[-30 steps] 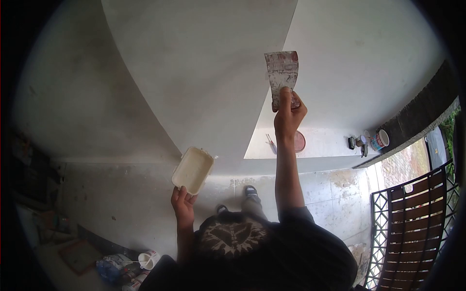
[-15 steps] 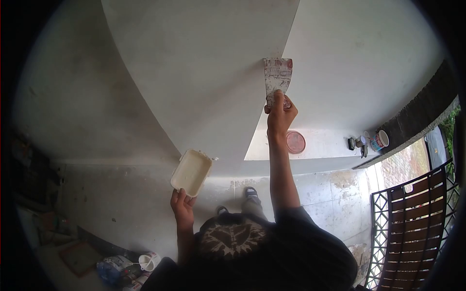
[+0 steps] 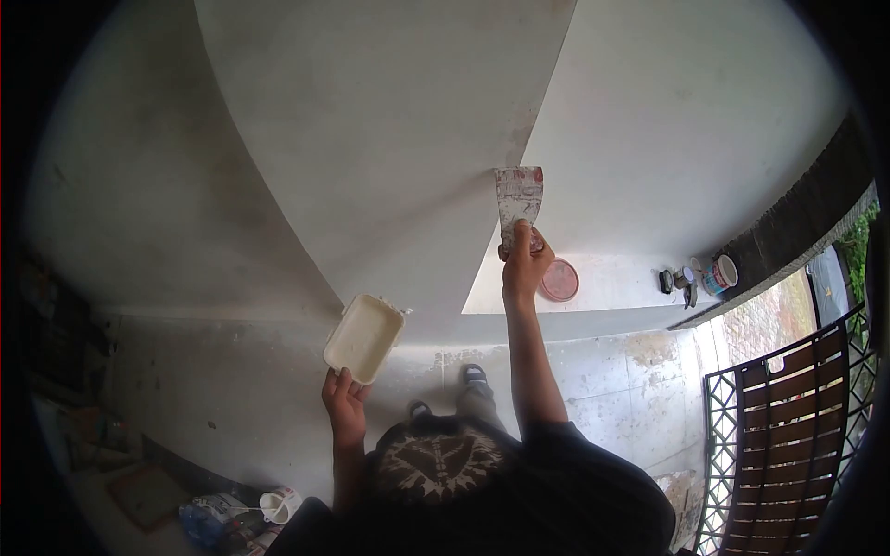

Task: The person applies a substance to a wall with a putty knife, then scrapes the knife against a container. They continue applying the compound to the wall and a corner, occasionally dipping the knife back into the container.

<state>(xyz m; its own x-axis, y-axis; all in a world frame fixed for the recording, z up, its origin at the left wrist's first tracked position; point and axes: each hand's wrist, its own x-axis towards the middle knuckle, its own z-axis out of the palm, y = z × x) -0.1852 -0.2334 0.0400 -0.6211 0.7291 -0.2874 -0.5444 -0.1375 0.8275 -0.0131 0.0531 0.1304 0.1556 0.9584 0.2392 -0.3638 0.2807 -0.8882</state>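
Observation:
My right hand (image 3: 526, 262) grips a putty knife (image 3: 519, 196), its wide blade pointing up and smeared with white and reddish stains. The blade's top edge lies at or very near the corner edge of the white wall (image 3: 389, 120); whether it touches is hard to tell. Lower down on the left, my left hand (image 3: 345, 408) holds a cream rectangular tray (image 3: 364, 339) by its near end, with the thumb at the rim. Pale material shows inside the tray, and a little sticks to its right rim.
A round reddish lid (image 3: 560, 280) lies on the white ledge (image 3: 612, 287). Farther right along it stand a paint bucket (image 3: 719, 275) and small containers. A slatted metal gate (image 3: 788, 426) is at the lower right. A white pail (image 3: 279, 505) sits among clutter at the lower left.
My right hand has come down along the wall corner with the putty knife, toward my body. The tray in my left hand has barely shifted.

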